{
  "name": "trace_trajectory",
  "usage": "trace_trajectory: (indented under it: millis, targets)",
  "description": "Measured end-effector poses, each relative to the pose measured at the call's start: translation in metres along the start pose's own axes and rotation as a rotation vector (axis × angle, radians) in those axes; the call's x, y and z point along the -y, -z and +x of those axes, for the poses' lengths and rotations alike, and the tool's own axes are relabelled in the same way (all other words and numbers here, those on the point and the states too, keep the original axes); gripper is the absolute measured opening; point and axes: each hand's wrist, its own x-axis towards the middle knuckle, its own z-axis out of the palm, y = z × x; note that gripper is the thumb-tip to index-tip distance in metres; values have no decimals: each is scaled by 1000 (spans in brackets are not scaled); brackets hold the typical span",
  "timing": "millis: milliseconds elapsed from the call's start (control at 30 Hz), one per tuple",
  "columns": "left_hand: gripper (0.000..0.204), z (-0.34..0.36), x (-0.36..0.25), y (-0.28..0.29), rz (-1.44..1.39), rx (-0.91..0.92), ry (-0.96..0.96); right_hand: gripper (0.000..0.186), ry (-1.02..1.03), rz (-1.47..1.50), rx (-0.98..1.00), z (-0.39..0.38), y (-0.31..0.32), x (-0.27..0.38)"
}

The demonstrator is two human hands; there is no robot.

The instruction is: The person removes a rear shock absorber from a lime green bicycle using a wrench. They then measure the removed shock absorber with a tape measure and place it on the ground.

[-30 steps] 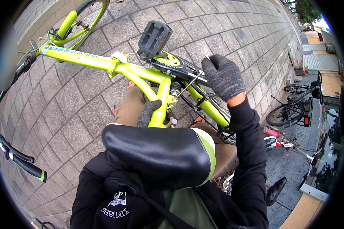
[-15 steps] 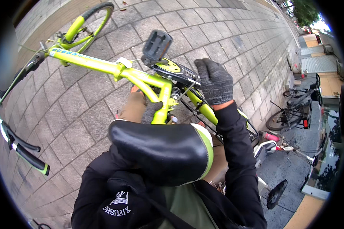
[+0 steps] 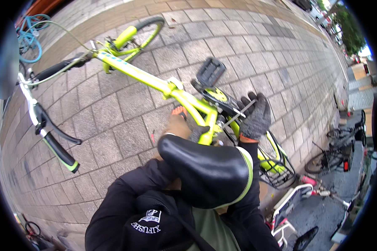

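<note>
A bright yellow-green bicycle frame (image 3: 142, 75) stretches from upper left to the middle, below me. My left hand (image 3: 197, 133), in a grey glove, is wrapped round the frame tube just ahead of the black saddle (image 3: 205, 171); part of it is hidden. A thin metal rod like a hex key (image 3: 236, 115) slants up from beside the spring shock (image 3: 220, 121). My grey-gloved right hand (image 3: 255, 117) is at the rod's free end, fingers stretched out and apart, with the rod crossing in front of them. The crank and black pedal (image 3: 210, 72) are just beyond.
The handlebar with its black grip (image 3: 60, 151) reaches out at the left. A rear rack (image 3: 276, 171) lies right of the saddle. Parked bicycles (image 3: 326, 161) stand at the far right, and a blue bicycle (image 3: 29, 48) at the upper left. Paving bricks (image 3: 125, 121) cover the ground.
My view has shifted, so the bicycle appears further right and lower. My right hand has come down from above the rod to its free end. The left hand still grips the frame.
</note>
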Motion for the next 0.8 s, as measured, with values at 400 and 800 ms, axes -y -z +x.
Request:
trace_trajectory:
  millis: [400,800]
  targets:
    - [65,-9,-1,9,-35,10,88,43,-370,358,-133,3,-14,-1]
    - [63,0,1,-4,5,112,128,40,482,-991,888,82,20,19]
